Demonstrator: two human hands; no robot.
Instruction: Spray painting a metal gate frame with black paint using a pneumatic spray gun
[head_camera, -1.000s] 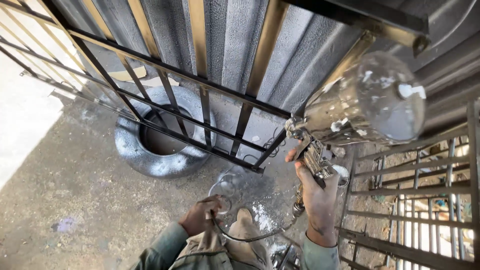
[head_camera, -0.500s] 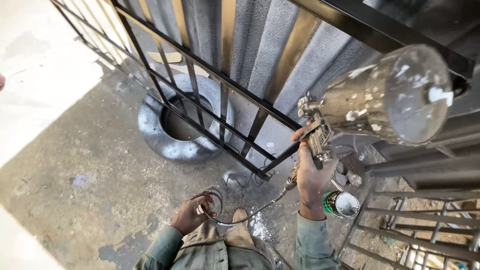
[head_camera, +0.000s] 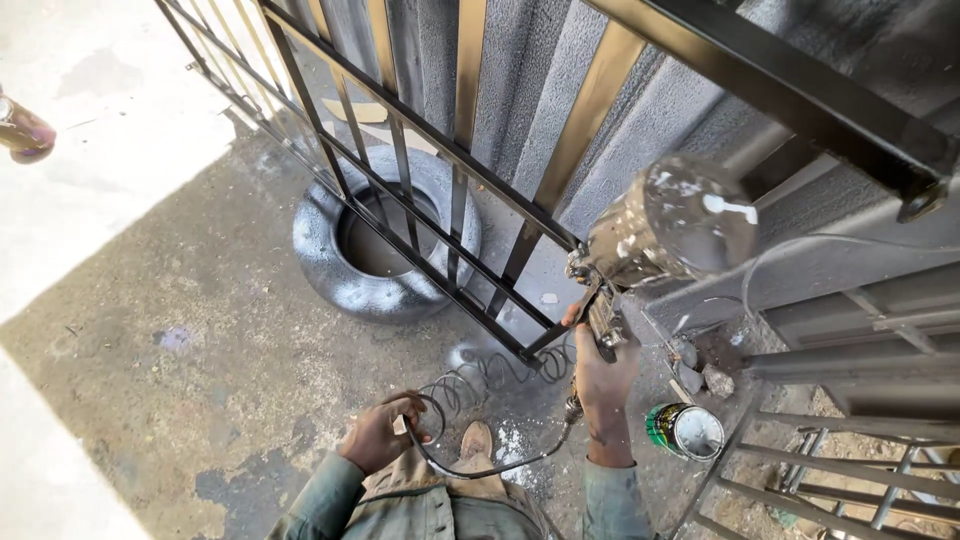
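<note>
One paint-spattered metal spray gun (head_camera: 640, 250), cup up, long axis vertical; right hand (head_camera: 605, 375) grasps handle. Left hand (head_camera: 380, 435) clenches one black coiled hose (head_camera: 470, 385).

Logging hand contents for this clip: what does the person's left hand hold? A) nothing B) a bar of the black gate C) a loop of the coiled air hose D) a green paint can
C: the left hand grips a loop of the hose, while the right hand holds the spray gun.

My right hand (head_camera: 607, 378) hides the spray gun's (head_camera: 640, 250) grip; I can't follow the gate (head_camera: 470, 175) beyond the top edge.
</note>
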